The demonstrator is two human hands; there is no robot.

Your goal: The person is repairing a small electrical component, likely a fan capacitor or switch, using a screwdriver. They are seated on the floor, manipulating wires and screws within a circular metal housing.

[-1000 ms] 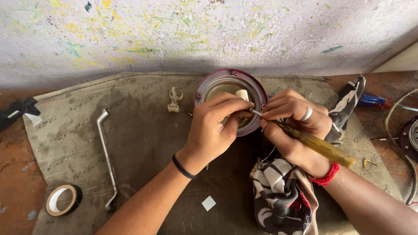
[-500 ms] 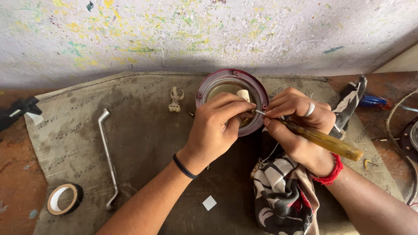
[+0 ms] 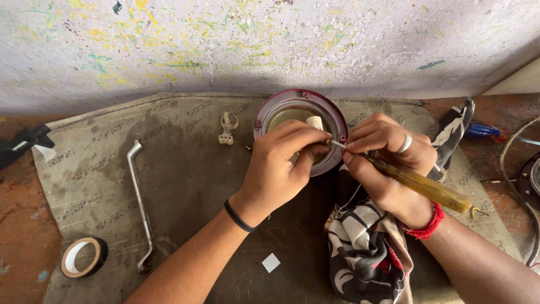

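Note:
A round lamp housing with a dark red rim (image 3: 275, 107) lies on a grey mat. My left hand (image 3: 284, 166) rests over its near side, fingers pinched on a small part inside it that I cannot make out. My right hand (image 3: 388, 166) grips a screwdriver with a translucent yellow handle (image 3: 427, 188). Its metal tip points left and meets my left fingertips at the housing's right edge. A small cream piece (image 3: 315, 121) stands inside the housing.
A bent metal wrench (image 3: 139, 197) and a roll of black tape (image 3: 84, 257) lie at the left. A small cream clip (image 3: 227, 129) sits beside the housing. A patterned black, white and red cloth (image 3: 368, 253) lies under my right wrist. Cables and a blue-handled tool (image 3: 481, 131) are at the right.
The screwdriver's handle has swung slightly, now pointing a bit further right and down. Both hands stay over the housing.

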